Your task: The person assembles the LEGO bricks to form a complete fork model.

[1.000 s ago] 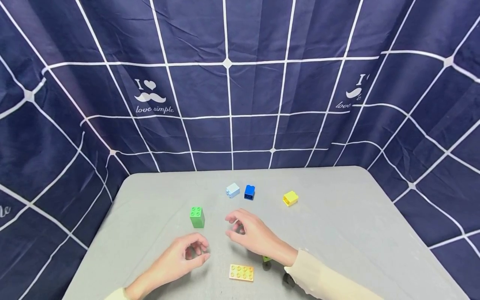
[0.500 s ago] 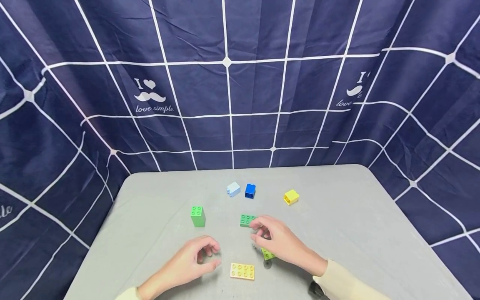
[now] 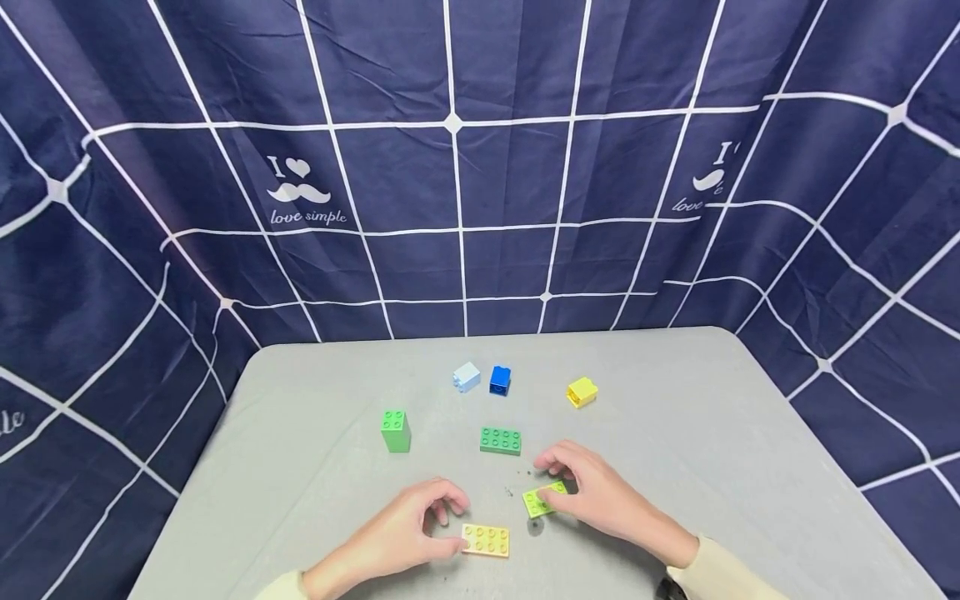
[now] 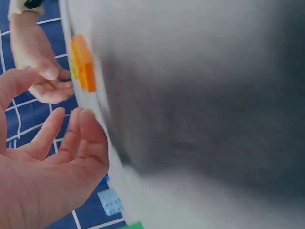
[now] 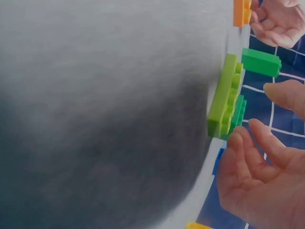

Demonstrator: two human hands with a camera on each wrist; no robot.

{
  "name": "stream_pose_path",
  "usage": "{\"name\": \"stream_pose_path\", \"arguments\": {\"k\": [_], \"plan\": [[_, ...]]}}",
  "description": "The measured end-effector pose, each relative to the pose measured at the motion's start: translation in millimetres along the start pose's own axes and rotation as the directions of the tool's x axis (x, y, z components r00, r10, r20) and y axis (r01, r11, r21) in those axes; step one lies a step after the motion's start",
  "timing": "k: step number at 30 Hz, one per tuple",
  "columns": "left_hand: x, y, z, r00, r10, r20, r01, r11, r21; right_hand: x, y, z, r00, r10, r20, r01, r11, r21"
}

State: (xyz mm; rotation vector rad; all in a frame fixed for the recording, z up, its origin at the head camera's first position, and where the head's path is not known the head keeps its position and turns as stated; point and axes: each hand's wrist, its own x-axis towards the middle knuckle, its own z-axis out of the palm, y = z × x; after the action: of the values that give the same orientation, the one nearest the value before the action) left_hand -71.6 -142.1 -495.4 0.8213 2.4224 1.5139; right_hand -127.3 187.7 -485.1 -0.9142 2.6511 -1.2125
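While near the lime brick (image 5: 222, 98), right hand (image 3: 592, 490) loose and empty, left hand (image 3: 405, 532) likewise.

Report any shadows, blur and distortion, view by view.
Head: bright, curtain lines bending at the sides, perhaps lens distortion; left wrist: broad soft-edged shadow across the blurred tabletop; right wrist: similar shadow, lime brick sharper than the tabletop.
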Motion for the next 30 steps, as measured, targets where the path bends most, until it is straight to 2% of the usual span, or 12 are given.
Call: {"name": "stream_pose_path", "arguments": {"k": [2, 4, 9, 15, 24, 27, 30], "plan": [[2.9, 2.8, 3.3, 0.999, -0.039, 0.021, 0.039, 0.999, -0.028, -4.1, 3, -2, 1.0, -0.011, 0.005, 0.011, 0.999, -0.033], [5.5, 4.2, 6.4, 0.998, -0.052, 0.027, 0.052, 0.999, -0.012, -7.8, 7, -3, 1.0, -0.014, 0.014, 0.015, 0.998, -0.053], [8.8, 1.5, 12.3, 0.998, -0.043, 0.044, 0.041, 0.998, 0.043, -14.9, 14, -7, 0.999, -0.019, 0.037, 0.021, 0.998, -0.064], [10.5, -0.7, 17.2, 0.996, -0.05, 0.075, 0.04, 0.99, 0.134, -17.5, 19, -10, 0.997, 0.025, 0.078, -0.02, 0.998, -0.068], [12.2, 4.9, 24.1, 0.992, -0.094, 0.083, 0.065, 0.951, 0.301, -14.5, 23, -8, 0.991, 0.057, 0.121, -0.053, 0.998, -0.04], [13.6, 6.5, 24.8, 0.992, -0.093, 0.084, 0.062, 0.947, 0.315, -14.4, 24, -8, 0.992, 0.051, 0.119, -0.049, 0.999, -0.019], [14.8, 6.2, 23.8, 0.995, -0.079, 0.067, 0.055, 0.953, 0.297, -14.0, 25, -8, 0.991, 0.056, 0.118, -0.055, 0.998, -0.012]]}}
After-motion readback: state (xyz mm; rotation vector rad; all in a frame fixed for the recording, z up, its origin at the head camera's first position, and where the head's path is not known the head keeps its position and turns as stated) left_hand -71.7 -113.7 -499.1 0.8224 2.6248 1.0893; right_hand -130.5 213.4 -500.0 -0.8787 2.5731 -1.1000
